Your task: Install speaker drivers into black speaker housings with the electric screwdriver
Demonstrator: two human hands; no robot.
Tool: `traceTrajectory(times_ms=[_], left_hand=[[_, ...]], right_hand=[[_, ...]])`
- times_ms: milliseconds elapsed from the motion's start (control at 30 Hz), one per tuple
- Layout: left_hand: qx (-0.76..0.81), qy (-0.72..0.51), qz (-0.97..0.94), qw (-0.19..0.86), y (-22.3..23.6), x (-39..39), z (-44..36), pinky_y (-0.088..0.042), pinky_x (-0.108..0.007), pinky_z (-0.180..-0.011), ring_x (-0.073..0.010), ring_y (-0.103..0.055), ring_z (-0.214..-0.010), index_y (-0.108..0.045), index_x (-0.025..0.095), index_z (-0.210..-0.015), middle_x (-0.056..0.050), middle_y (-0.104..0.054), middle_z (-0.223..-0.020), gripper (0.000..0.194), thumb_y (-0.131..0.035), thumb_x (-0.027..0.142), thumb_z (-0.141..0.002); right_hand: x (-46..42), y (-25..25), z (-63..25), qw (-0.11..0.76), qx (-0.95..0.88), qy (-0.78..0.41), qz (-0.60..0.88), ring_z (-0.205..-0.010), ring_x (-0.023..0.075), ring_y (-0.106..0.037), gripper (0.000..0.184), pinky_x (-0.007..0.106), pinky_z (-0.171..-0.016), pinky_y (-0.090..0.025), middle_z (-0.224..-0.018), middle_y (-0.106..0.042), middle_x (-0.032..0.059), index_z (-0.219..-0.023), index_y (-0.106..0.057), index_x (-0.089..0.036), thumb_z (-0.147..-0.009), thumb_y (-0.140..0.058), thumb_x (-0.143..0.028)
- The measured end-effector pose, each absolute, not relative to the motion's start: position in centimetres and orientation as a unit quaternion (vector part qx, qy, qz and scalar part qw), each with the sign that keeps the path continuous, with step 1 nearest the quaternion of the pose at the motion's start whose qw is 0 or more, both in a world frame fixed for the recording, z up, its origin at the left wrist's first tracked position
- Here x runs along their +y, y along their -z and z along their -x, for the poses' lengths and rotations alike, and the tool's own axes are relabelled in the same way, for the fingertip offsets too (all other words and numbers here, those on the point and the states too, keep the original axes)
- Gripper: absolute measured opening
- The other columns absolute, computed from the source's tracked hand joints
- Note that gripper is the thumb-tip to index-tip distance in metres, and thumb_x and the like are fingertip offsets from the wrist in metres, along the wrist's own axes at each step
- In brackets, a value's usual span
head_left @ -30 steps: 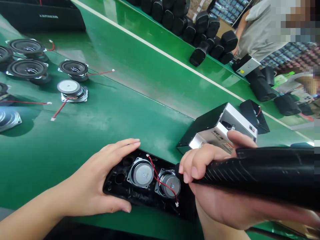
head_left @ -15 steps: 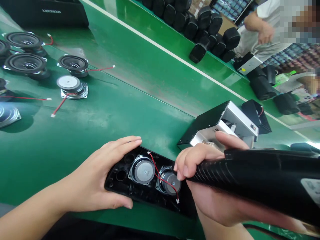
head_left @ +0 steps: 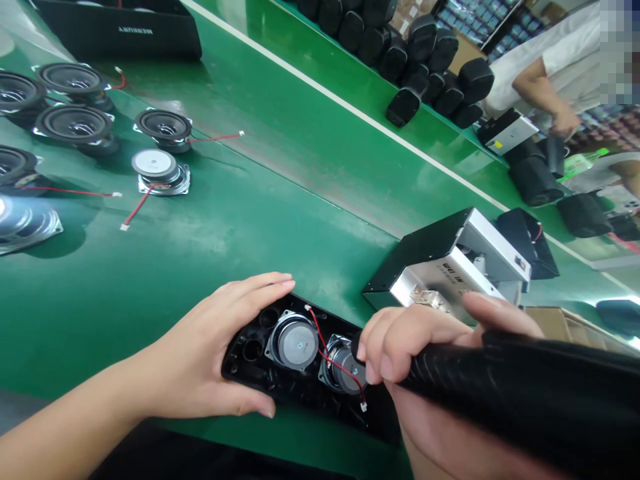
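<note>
- Housing [head_left: 285, 380]: black, at the lower centre of the view over the worktop [head_left: 225, 233]; open side toward the viewer, long axis running from 10 to 4 o'clock.
- Paired speakers [head_left: 297, 345]: set along that axis inside the housing, magnets facing the viewer; red leads [head_left: 323, 337] with white plugs cross them.
- Left hand [head_left: 200, 360]: fingers closed around the housing's 10 o'clock end, thumb along its lower edge.
- Right hand [head_left: 415, 353]: fingers wrapped about the black tool [head_left: 525, 393], whose narrow end points between 9 and 10 o'clock, by the right-hand speaker; its tip is hidden.
- Machine [head_left: 440, 267]: at 2 o'clock from the housing, lettered "WEI IN".
- Loose speakers [head_left: 163, 127]: at 10 to 11 o'clock, mostly cone up.
- Box [head_left: 125, 30]: at 11 o'clock, lettered "MERKURY".
- Person [head_left: 565, 73]: across the worktop, between 1 and 2 o'clock.
</note>
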State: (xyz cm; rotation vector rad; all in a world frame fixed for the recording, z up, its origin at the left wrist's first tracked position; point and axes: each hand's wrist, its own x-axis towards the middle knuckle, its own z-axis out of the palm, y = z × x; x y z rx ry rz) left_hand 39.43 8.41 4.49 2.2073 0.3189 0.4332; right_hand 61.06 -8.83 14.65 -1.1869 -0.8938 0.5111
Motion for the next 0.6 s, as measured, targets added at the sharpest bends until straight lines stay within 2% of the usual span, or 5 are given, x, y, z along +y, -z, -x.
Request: traceTrajectory(times_ms=[100,167,300,433,600], left_hand=[[0.128,-0.172,-0.881,0.422,-4.5,8.4,-39.4,-0.050,-0.062,-0.137,-0.0440,-0.053,-0.167,-0.032,0.048,-0.183,-0.010,-0.050,-0.185,0.121,-0.084,0.094,-0.083],[0.127,-0.171,-0.880,0.426,-4.4,8.4,-39.5,-0.050,-0.062,-0.137,-0.0438,-0.052,-0.168,-0.031,0.048,-0.183,-0.010,-0.050,-0.185,0.121,-0.083,0.094,-0.084],[0.125,-0.172,-0.879,0.427,-4.3,8.3,-39.6,-0.047,-0.063,-0.138,-0.0441,-0.050,-0.169,-0.029,0.047,-0.183,-0.011,-0.050,-0.184,0.121,-0.080,0.096,-0.085],[0.132,-0.172,-0.878,0.427,-4.1,8.3,-39.5,-0.045,-0.062,-0.139,-0.0429,-0.049,-0.169,-0.029,0.047,-0.183,-0.010,-0.051,-0.183,0.117,-0.077,0.095,-0.088],[0.146,-0.164,-0.875,0.432,-3.7,8.4,-39.5,-0.043,-0.068,-0.138,-0.0475,-0.048,-0.170,-0.032,0.046,-0.183,-0.014,-0.050,-0.183,0.120,-0.080,0.096,-0.085]], right_hand=[[-7.4,-14.9,-61.4,0.703,-0.371,-0.259,0.549,-0.061,0.0276,-0.072,0.052,0.045,-0.058,-0.067,-0.076,-0.071,-0.0026,-0.142,-0.076,-0.041,-0.100,-0.093,-0.068],[-6.0,-15.0,-61.7,0.698,-0.351,-0.283,0.556,-0.065,0.0292,-0.074,0.062,0.045,-0.059,-0.068,-0.078,-0.070,-0.0020,-0.142,-0.075,-0.038,-0.094,-0.097,-0.070],[-4.6,-14.9,-62.2,0.696,-0.349,-0.297,0.553,-0.066,0.0294,-0.075,0.066,0.043,-0.057,-0.067,-0.079,-0.071,-0.0009,-0.138,-0.075,-0.034,-0.093,-0.094,-0.078],[-5.7,-14.0,-62.2,0.705,-0.377,-0.265,0.539,-0.054,0.0258,-0.069,0.069,0.039,-0.054,-0.063,-0.071,-0.071,-0.0018,-0.129,-0.080,-0.031,-0.093,-0.087,-0.089],[-6.5,-12.8,-61.8,0.744,-0.420,-0.225,0.468,-0.043,0.0204,-0.060,0.065,0.031,-0.049,-0.055,-0.067,-0.074,-0.0022,-0.123,-0.087,-0.033,-0.098,-0.076,-0.092]])
